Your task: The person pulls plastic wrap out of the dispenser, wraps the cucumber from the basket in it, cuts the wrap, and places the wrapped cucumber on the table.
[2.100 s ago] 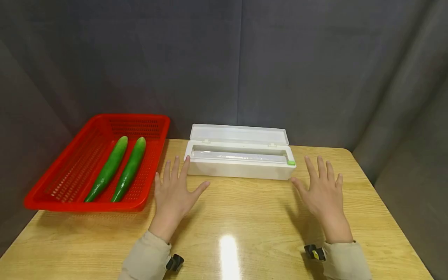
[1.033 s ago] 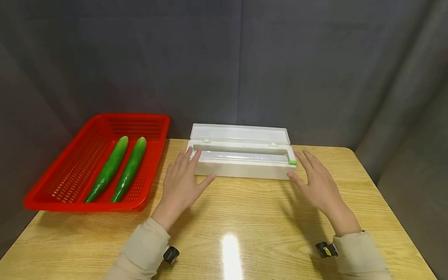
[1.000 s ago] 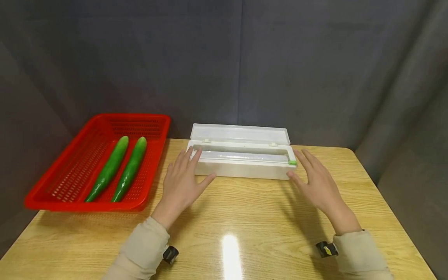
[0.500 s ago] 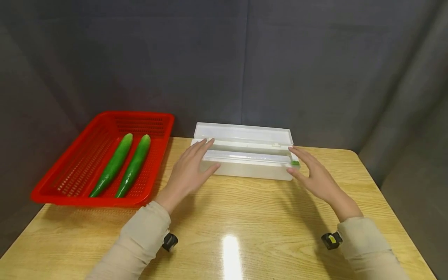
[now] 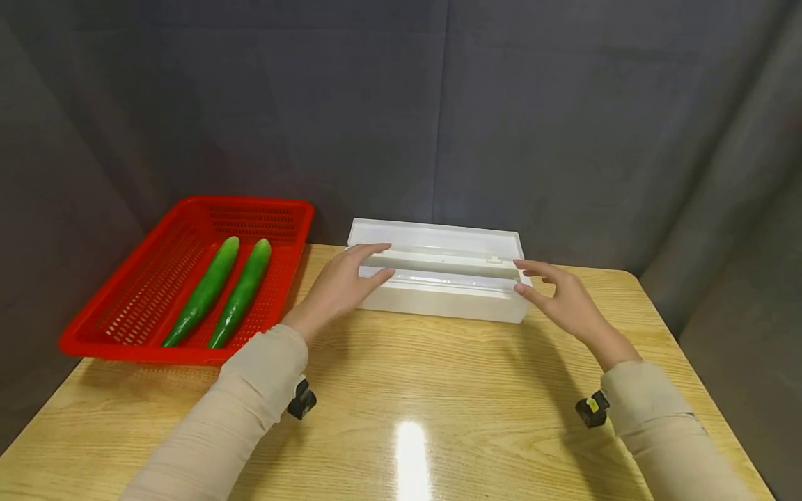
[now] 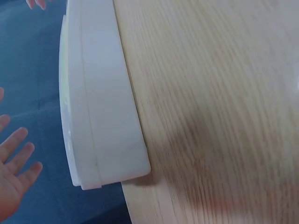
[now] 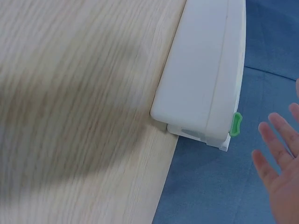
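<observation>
A white cling film dispenser box point(image 5: 438, 304) lies near the table's back edge, its lid point(image 5: 438, 236) raised and a roll of film point(image 5: 454, 280) inside. Over its left end hovers my left hand point(image 5: 338, 284), thumb and fingers apart. My right hand point(image 5: 567, 299) is at the other end, thumb in front and fingers behind, loosely bent; contact cannot be made out in the head view. The right wrist view shows a green slider point(image 7: 236, 124) on that end, with spread fingers point(image 7: 280, 144) apart from it. The left wrist view likewise shows a gap between fingers point(image 6: 18, 158) and box.
Left on the wooden table point(image 5: 476, 403) stands a red perforated basket point(image 5: 75, 341) holding two cucumbers, one on the left point(image 5: 203, 292) and one on the right point(image 5: 241, 292). A dark grey curtain point(image 5: 401, 104) hangs behind the table and at both sides.
Both hands have moved forward and inward to the box's ends, their spread fingers turning more inward. The right hand now hides the green slider. Basket and box stay put; the view has shifted slightly.
</observation>
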Available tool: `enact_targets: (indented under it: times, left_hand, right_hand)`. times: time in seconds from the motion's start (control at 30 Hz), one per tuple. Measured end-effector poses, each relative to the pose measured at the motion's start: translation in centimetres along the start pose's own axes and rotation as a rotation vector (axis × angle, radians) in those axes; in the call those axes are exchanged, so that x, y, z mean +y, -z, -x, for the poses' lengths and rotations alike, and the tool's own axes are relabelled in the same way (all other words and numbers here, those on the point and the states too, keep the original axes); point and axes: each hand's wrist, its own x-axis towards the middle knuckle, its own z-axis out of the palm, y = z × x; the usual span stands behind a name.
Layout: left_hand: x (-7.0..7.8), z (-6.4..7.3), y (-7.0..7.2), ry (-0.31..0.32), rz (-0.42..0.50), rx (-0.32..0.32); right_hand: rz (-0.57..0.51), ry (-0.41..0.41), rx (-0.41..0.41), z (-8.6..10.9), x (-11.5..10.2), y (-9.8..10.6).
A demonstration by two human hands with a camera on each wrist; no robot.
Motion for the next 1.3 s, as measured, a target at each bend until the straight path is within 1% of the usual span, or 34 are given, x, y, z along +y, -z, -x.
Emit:
enact_targets:
  times: [0.2,0.33,0.53,0.63,0.73,0.87,1.0,1.17,1.3]
  left_hand:
    - [-0.8,-1.4,-0.3,0.013,0.039,-0.020]
    - [-1.3,-1.9,-0.7,0.024,0.049,-0.030]
    - [-2.0,-2.6,-1.3,0.032,0.049,-0.020]
    - [-2.5,-2.8,-1.7,0.044,0.022,-0.016]
    - [-2.9,-3.1,-2.0,0.048,-0.014,-0.013]
    - [-3.1,-3.4,-2.3,0.052,-0.057,-0.006]
    - [-3.3,-3.5,-2.4,0.058,-0.104,-0.001]
    - [-3.5,-3.5,-2.7,0.048,-0.162,0.010]
    - [-3.7,-3.4,-3.0,0.034,-0.210,0.034]
  right_hand:
    - [-0.004,-0.022,0.004,-0.7,0.4,-0.1]
    - [0.011,-0.018,0.012,-1.0,0.8,-0.2]
    - [0.014,-0.051,0.018,-1.1,1.3,-0.4]
    - [0.011,-0.061,0.005,-1.1,1.4,-0.5]
    - [0.032,-0.060,-0.001,-1.2,1.7,-0.7]
    - [0.075,-0.056,0.018,-1.2,2.1,-1.0]
    - [0.089,-0.061,0.035,-1.2,2.6,-1.3]
    - [0.075,-0.070,0.027,-1.1,2.9,-1.7]
    - [0.079,-0.070,0.025,-0.9,3.1,-2.0]
